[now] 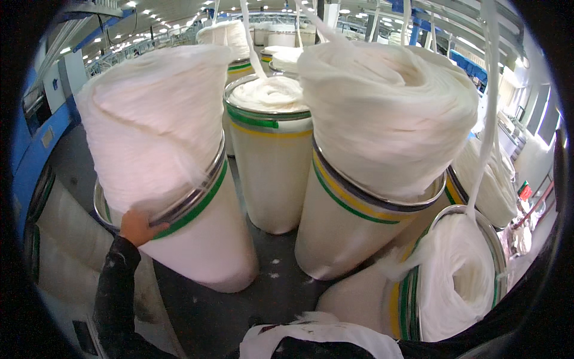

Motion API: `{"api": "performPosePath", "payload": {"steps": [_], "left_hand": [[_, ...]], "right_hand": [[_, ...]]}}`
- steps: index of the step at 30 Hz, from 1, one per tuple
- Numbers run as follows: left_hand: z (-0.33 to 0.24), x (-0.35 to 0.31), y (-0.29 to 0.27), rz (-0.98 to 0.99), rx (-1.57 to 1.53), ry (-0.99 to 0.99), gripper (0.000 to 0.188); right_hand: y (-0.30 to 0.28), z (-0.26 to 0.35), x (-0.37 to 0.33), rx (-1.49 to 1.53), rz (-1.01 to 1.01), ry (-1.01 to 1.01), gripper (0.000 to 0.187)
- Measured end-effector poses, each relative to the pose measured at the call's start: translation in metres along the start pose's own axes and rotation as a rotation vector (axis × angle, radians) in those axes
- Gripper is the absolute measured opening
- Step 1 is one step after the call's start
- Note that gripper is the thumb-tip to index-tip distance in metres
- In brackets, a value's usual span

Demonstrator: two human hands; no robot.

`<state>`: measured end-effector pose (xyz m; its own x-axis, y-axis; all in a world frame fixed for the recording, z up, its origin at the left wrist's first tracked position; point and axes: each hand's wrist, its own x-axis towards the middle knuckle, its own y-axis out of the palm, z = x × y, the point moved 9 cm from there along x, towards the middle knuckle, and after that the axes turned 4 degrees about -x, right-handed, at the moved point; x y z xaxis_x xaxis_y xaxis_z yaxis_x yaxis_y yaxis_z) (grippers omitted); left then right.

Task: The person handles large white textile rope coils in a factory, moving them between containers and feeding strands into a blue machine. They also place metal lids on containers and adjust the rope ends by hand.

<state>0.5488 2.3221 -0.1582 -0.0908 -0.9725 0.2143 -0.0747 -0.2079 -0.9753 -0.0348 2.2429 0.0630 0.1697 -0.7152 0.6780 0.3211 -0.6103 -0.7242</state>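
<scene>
My left hand (139, 226), in a dark sleeve, grips the metal rim of a tall white can (209, 248) with a green band, at the left. The can leans and is heaped high with coiled white fibre (155, 113). My right hand does not show. A bunch of white material (323, 338) lies over dark clothing at the bottom edge.
A second heaped can (353, 224) with yellow and green bands leans in from the right. An upright can (272, 173) stands between them. Another can (454, 281) tips toward me at lower right, a fibre strand (490, 119) rising from it. A blue machine (30, 149) stands at the left, over dark floor (263, 293).
</scene>
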Motion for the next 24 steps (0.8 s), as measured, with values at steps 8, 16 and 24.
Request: {"api": "performPosePath", "payload": {"steps": [8, 16, 24], "left_hand": [[0.057, 0.042, 0.006, -0.091, -0.02, 0.035, 0.05], [0.11, 0.095, 0.0, -0.181, -0.007, 0.02, 0.046], [0.143, 0.157, 0.012, -0.198, -0.046, -0.061, 0.047]], "right_hand": [[-0.087, 0.107, -0.004, -0.189, -0.147, -0.302, 0.039], [-0.017, 0.291, -0.009, -0.055, -0.179, -0.722, 0.038], [0.296, 0.187, 0.06, 0.077, 0.07, -0.04, 0.036]]}}
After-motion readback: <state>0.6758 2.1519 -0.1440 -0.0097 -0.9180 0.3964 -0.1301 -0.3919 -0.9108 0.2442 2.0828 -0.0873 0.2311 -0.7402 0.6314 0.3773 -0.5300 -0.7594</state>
